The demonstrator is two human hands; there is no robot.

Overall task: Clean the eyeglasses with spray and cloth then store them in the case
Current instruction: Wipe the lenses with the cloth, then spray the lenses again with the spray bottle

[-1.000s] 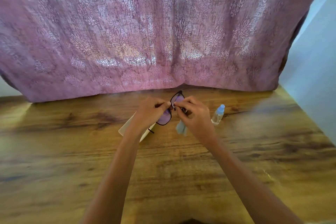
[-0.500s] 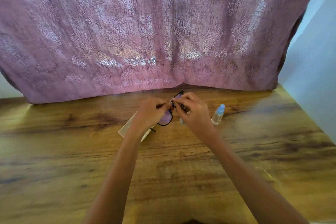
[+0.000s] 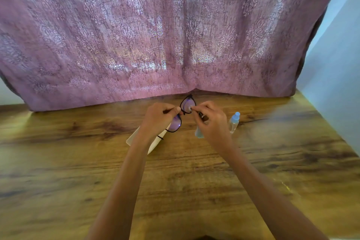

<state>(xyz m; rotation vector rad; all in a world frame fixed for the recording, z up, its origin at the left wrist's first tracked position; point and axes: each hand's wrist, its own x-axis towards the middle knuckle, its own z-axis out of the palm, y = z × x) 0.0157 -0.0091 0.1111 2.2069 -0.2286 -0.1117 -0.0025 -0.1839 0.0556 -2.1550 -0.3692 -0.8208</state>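
Wiping continues: our right hand [image 3: 212, 122] pinches the cloth [image 3: 199, 133] on the far lens, less covered than moments ago. Our left hand [image 3: 157, 119] grips the eyeglasses [image 3: 175, 124] above the case [image 3: 153, 145]. Storage remains.

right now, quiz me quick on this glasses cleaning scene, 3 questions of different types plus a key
1. True or false: the left hand holds the spray bottle.
2. What does the right hand press on the eyeglasses lens? A) cloth B) sponge C) brush
3. Fill in: the white case lies on the table under the ___ wrist.
Key: 1 false, it holds the eyeglasses; 2 A; 3 left.
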